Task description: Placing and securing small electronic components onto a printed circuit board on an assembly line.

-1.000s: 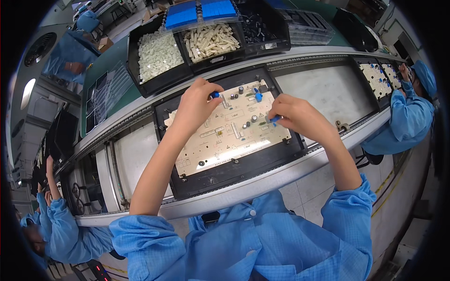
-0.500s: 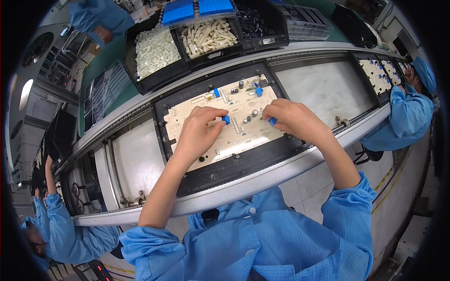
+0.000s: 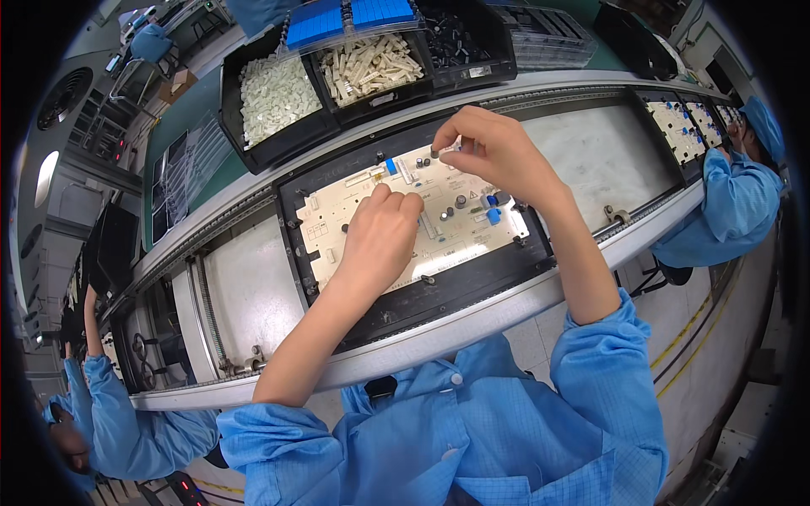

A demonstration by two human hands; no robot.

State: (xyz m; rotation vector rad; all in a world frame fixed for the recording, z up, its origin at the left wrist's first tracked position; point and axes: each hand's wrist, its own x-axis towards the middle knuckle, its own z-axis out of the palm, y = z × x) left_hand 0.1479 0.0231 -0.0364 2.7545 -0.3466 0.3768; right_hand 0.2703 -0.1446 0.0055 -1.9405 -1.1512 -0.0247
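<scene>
Right hand has moved from the board's right end to its upper edge. Left hand has shifted too; the blue block that was in its fingers no longer shows there.

Containers, left to right: black bin has small white plugs in the left compartment, longer cream plugs in the middle, dark parts in the right, too small to identify. Clear tray sits across the bin's back, loaded with rows of blue blocks. More clear trays stand right of it.

Board lies in a black frame below the bin, under both hands. Left fingers are curled, tips turned down over its middle; grip hidden, can't say if anything's held. One blue part sits just beyond them. Right thumb and index are slightly apart beside a small dark cylinder; can't make out contact. Another blue part sits below that hand, clear of it.
</scene>
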